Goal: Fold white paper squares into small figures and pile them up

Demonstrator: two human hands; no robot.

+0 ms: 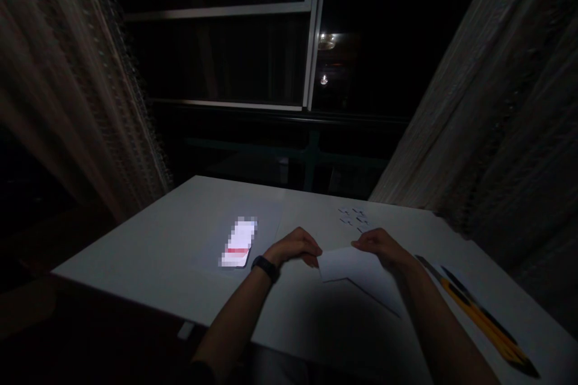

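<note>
Sheet [354, 261]: smooth, matt paper. Tabletop [153, 237]: smooth, matt. Curtains [67, 60]: rough-textured, ridged cloth.

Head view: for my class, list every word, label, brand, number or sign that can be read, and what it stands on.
No text can be read.
Phone screen: pixelated, unreadable.
Small pieces on the table: any marks too small and dim.
Yellow-and-black item: too dark.
White paper: no writing visible.

You've got white paper [363, 269] btwn your L hand [298, 245] & R hand [383, 246]. Blk band [266, 267] on your L wrist. Left of your L hand, phone [240, 234] w/ whitish screen, red bar [238, 251]. Right of your R hand, yellow/blk tool [481, 317]. Past it, pale bits [360, 213], dark-streaked. Table [135, 246] under both: wht-grey.
</note>
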